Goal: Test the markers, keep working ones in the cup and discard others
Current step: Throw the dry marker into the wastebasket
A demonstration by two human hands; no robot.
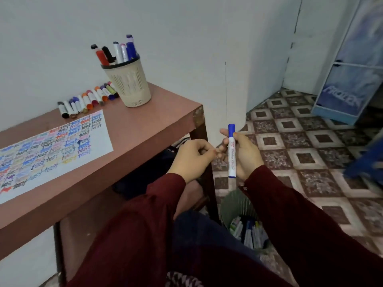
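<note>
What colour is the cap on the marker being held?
Blue. The head view shows it best: the cap tops the white marker in the right hand.

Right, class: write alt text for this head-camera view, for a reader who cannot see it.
A right hand holds a blue-capped marker upright beside the left hand, past the corner of a brown table. On it: a mesh cup of markers, a row of loose markers, a sheet scribbled with "test". A green floor bin holds more.
</note>
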